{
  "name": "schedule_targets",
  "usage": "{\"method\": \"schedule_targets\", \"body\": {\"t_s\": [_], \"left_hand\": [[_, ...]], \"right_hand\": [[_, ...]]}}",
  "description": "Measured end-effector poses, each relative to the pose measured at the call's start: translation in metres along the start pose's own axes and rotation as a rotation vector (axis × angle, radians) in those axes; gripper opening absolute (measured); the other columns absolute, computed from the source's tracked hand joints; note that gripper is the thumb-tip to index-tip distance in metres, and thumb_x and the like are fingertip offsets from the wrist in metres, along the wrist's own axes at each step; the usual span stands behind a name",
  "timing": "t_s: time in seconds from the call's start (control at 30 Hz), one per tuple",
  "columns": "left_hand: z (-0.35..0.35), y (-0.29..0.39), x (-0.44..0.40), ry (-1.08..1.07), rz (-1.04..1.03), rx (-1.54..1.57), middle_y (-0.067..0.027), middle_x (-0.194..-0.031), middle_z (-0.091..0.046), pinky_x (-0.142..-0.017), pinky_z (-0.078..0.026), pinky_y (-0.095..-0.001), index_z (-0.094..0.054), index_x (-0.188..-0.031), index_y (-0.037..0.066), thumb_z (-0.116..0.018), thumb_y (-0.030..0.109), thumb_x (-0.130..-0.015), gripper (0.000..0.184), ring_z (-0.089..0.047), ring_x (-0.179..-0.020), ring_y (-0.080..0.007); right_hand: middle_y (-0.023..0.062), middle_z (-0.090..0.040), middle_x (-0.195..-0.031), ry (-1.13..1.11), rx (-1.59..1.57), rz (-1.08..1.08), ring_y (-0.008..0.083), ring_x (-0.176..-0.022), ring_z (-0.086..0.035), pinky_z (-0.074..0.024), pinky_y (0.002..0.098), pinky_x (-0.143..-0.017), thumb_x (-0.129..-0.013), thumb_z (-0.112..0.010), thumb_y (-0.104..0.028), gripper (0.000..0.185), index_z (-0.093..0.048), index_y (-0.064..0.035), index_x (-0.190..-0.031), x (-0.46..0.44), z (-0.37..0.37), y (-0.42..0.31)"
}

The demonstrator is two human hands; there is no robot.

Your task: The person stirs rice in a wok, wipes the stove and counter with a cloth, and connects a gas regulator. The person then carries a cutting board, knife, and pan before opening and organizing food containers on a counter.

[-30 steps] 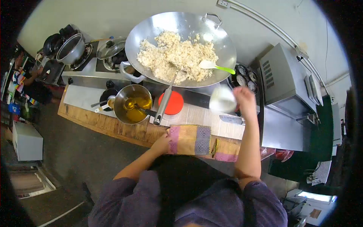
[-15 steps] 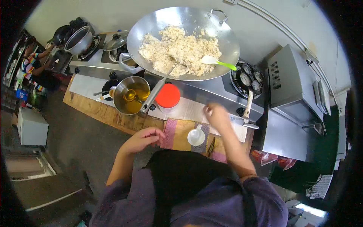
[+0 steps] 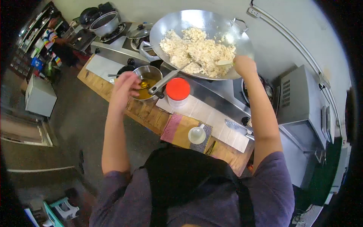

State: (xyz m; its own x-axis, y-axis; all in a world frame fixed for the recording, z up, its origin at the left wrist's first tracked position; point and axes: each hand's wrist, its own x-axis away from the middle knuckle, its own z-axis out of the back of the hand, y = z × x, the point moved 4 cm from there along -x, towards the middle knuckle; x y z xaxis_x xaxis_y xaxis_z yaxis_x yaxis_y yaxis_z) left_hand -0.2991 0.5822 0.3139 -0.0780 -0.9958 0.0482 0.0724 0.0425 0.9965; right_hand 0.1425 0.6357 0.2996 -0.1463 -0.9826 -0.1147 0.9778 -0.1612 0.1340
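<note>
My right hand (image 3: 245, 66) is closed round the handle of the spatula (image 3: 224, 63), whose pale blade touches the rice-like food (image 3: 200, 49) in the large wok (image 3: 166, 28). Fingers apart, my left hand (image 3: 126, 85) is over the near left side of the steel pot (image 3: 150, 70) of yellow liquid, which holds a ladle. Whether it touches the pot I cannot tell. A long grey-handled utensil (image 3: 162, 83) leans from the wok over the pot. The white cup (image 3: 197, 135) stands on the striped cloth (image 3: 180, 130).
A red-lidded tub (image 3: 177, 89) stands beside the pot. The knife (image 3: 236, 126) lies on the light board at right. Beyond are a lidded pan (image 3: 140, 31), an oven (image 3: 302, 98) and, at far left, another person (image 3: 56, 39).
The cup has come down onto the cloth and my right hand has let go of it, then taken the spatula. My left hand has left the cloth for the pot. The view has turned left.
</note>
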Motion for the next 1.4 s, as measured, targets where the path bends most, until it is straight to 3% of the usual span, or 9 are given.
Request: {"method": "schedule_targets", "body": {"t_s": [0.13, 0.27, 0.33, 0.63, 0.7, 0.9, 1.03, 1.23, 1.4], "left_hand": [[-0.059, 0.016, -0.010, -0.386, 0.404, -0.011, -0.0041, -0.086, -0.062, -0.058, -0.050, -0.0273, -0.050, -0.121, 0.009, -0.056, 0.027, -0.091, 0.035, -0.060, -0.065, -0.0144], [-0.078, -0.004, -0.021, -0.635, 0.404, 0.107, -0.0046, -0.083, -0.061, -0.051, -0.047, -0.0213, -0.040, -0.135, 0.007, -0.060, 0.019, -0.087, 0.053, -0.058, -0.060, -0.0107], [-0.076, -0.012, -0.026, -0.727, 0.381, 0.206, -0.0041, -0.082, -0.059, -0.047, -0.045, -0.0186, -0.036, -0.140, 0.006, -0.061, 0.017, -0.086, 0.060, -0.056, -0.057, -0.0085], [-0.075, 0.014, 0.016, -0.647, 0.381, 0.225, -0.0006, -0.082, -0.052, -0.035, -0.027, -0.0164, -0.024, -0.148, 0.012, -0.057, 0.003, -0.086, 0.071, -0.041, -0.047, -0.0028], [-0.071, 0.010, 0.020, -0.629, 0.350, 0.239, 0.0005, -0.079, -0.050, -0.036, -0.026, -0.0157, -0.024, -0.148, 0.013, -0.058, 0.003, -0.086, 0.072, -0.039, -0.047, -0.0025], [-0.074, -0.023, 0.034, -0.504, 0.330, 0.177, 0.0063, -0.065, -0.041, -0.035, -0.026, -0.0178, -0.028, -0.146, 0.014, -0.052, 0.005, -0.090, 0.061, -0.034, -0.043, -0.0022], [-0.074, -0.031, 0.038, -0.482, 0.274, 0.127, 0.0077, -0.061, -0.038, -0.036, -0.026, -0.0187, -0.030, -0.144, 0.012, -0.052, 0.004, -0.090, 0.059, -0.034, -0.041, -0.0021], [-0.061, -0.043, 0.034, -0.491, 0.301, 0.203, 0.0078, -0.060, -0.037, -0.035, -0.026, -0.0194, -0.031, -0.143, 0.012, -0.051, 0.004, -0.090, 0.058, -0.033, -0.041, -0.0022], [-0.054, -0.066, 0.034, -0.513, 0.347, 0.244, 0.0085, -0.059, -0.036, -0.035, -0.025, -0.0195, -0.030, -0.144, 0.014, -0.051, 0.005, -0.091, 0.057, -0.032, -0.041, -0.0024]], "right_hand": [[0.0181, -0.068, -0.091, 0.263, -0.245, -0.080, 0.0349, -0.086, -0.066, -0.0523, 0.0452, -0.073, -0.082, -0.058, -0.019, 0.021, -0.071, -0.0111, -0.097, 0.060, 0.063, 0.003], [0.0177, -0.067, -0.089, 0.403, -0.380, -0.132, 0.0360, -0.084, -0.065, -0.0521, 0.0451, -0.073, -0.085, -0.058, -0.028, 0.026, -0.071, -0.0166, -0.104, 0.108, 0.054, 0.001], [0.0170, -0.066, -0.091, 0.281, -0.424, -0.117, 0.0346, -0.083, -0.065, -0.0522, 0.0431, -0.074, -0.082, -0.063, -0.027, 0.026, -0.071, -0.0136, -0.103, 0.115, 0.027, 0.003], [0.0170, -0.064, -0.093, 0.440, -0.488, -0.127, 0.0349, -0.083, -0.063, -0.0503, 0.0439, -0.071, -0.081, -0.064, -0.019, 0.023, -0.069, -0.0101, -0.101, 0.123, 0.052, 0.012], [0.0168, -0.064, -0.091, 0.498, -0.495, -0.085, 0.0358, -0.081, -0.062, -0.0493, 0.0442, -0.071, -0.080, -0.065, -0.016, 0.028, -0.067, -0.0110, -0.107, 0.116, 0.047, 0.010], [0.0158, -0.064, -0.088, 0.178, -0.220, 0.109, 0.0331, -0.076, -0.067, -0.0539, 0.0427, -0.063, -0.082, -0.049, -0.004, 0.047, -0.056, -0.0138, -0.127, 0.107, 0.076, -0.062], [0.0178, -0.064, -0.086, 0.237, -0.226, 0.167, 0.0319, -0.075, -0.067, -0.0542, 0.0422, -0.063, -0.085, -0.048, -0.006, 0.043, -0.055, -0.0088, -0.127, 0.087, 0.075, -0.086], [0.0162, -0.065, -0.090, 0.181, -0.236, 0.130, 0.0319, -0.077, -0.066, -0.0530, 0.0428, -0.067, -0.080, -0.049, -0.001, 0.051, -0.055, -0.0166, -0.129, 0.037, 0.057, -0.085], [0.0165, -0.064, -0.080, 0.226, -0.231, 0.089, 0.0330, -0.073, -0.066, -0.0533, 0.0441, -0.063, -0.084, -0.050, -0.007, 0.037, -0.060, -0.0106, -0.119, 0.038, 0.051, -0.079]]}}
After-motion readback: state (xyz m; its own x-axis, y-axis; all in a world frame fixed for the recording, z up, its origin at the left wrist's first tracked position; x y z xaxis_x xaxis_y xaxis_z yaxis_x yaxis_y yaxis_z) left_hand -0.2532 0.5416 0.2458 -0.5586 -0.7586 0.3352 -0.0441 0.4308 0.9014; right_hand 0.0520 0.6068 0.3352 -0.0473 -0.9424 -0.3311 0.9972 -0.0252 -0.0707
